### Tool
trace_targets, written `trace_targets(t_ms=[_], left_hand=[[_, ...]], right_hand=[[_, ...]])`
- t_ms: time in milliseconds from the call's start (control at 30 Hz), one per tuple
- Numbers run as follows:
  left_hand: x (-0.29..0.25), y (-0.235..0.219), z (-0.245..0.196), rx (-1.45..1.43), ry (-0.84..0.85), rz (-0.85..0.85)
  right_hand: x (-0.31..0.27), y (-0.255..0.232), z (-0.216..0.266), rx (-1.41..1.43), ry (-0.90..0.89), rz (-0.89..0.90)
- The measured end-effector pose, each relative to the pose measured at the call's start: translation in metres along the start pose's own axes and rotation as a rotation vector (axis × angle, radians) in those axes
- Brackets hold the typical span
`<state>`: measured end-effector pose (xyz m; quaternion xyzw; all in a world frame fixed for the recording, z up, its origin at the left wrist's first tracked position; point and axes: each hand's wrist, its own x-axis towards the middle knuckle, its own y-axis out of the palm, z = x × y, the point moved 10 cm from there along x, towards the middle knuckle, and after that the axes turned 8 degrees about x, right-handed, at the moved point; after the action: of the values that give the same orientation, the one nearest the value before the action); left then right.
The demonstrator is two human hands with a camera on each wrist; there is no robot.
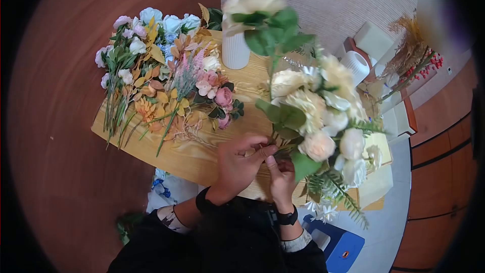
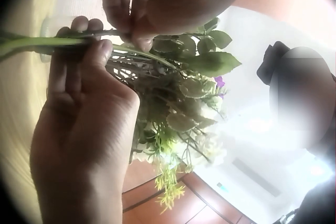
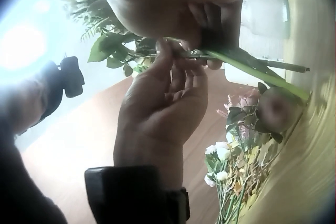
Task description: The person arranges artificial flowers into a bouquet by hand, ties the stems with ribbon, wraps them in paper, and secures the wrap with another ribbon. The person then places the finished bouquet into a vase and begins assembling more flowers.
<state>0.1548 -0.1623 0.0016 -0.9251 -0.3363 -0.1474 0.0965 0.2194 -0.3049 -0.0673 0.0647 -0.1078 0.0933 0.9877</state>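
Note:
A bouquet of cream and white flowers [image 1: 308, 103] with green leaves tilts to the right over the table. My right hand [image 1: 283, 179] grips its bundled stems, thumb across them. Just beside it, my left hand [image 1: 237, 164] pinches stems with thumb and fingertips, close to the leaves, as the right wrist view shows. One large cream rose [image 1: 254, 2] stands taller than the other blooms. A thick green stem [image 2: 37, 41] runs out past the right hand [image 2: 84, 108] in the left wrist view. The fingers partly hide the gripped stems.
On the wooden table [image 1: 187, 164], pink, blue and orange flowers [image 1: 156, 71] lie in a pile at left. A ribbed white vase [image 1: 236, 53] stands at the back, another white vase [image 1: 356, 65] farther right. A blue box [image 1: 338, 247] sits below the table's right side.

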Motion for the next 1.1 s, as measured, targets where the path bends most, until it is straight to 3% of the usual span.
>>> trace_targets(t_ms=[100,200,267,333,400,533,633,767,833,900,967,1067,1100], left_hand=[[-0.003,-0.009,-0.001,0.021,-0.050,-0.081],[0.002,-0.028,-0.004,-0.130,0.104,-0.193],[0.009,-0.046,-0.010,-0.152,0.148,-0.231],[0.020,-0.073,-0.016,-0.163,0.201,-0.283],[0.033,-0.121,0.003,-0.066,-0.021,-0.432],[0.064,-0.198,0.029,-0.040,0.046,-0.571],[0.078,-0.234,0.053,0.196,0.168,-0.642],[0.091,-0.247,0.085,0.619,0.038,-0.507],[0.092,-0.258,0.086,0.573,0.058,-0.490],[0.079,-0.293,0.051,0.813,0.193,-0.715],[0.078,-0.331,0.034,1.046,0.233,-0.819],[0.088,-0.383,0.069,1.091,-0.015,-0.759],[0.086,-0.391,0.072,1.092,-0.010,-0.763]], right_hand=[[0.005,-0.001,0.017,-0.235,-0.105,0.036],[0.014,-0.006,0.012,0.171,0.049,0.024],[0.022,-0.023,0.008,0.167,0.011,0.017],[0.027,-0.039,0.009,0.186,0.016,-0.046],[0.029,-0.050,0.008,0.167,0.037,-0.088],[0.025,-0.044,0.011,0.259,-0.052,-0.057],[0.022,-0.031,0.013,0.269,-0.047,0.024],[0.016,-0.016,0.001,0.233,0.006,0.055],[0.017,-0.018,0.001,0.248,-0.009,0.065],[0.018,-0.019,0.002,0.235,-0.012,0.067],[0.019,-0.019,0.003,0.247,0.000,0.072],[0.018,-0.016,0.007,0.234,0.005,0.060],[0.018,-0.015,0.008,0.239,0.002,0.062]])
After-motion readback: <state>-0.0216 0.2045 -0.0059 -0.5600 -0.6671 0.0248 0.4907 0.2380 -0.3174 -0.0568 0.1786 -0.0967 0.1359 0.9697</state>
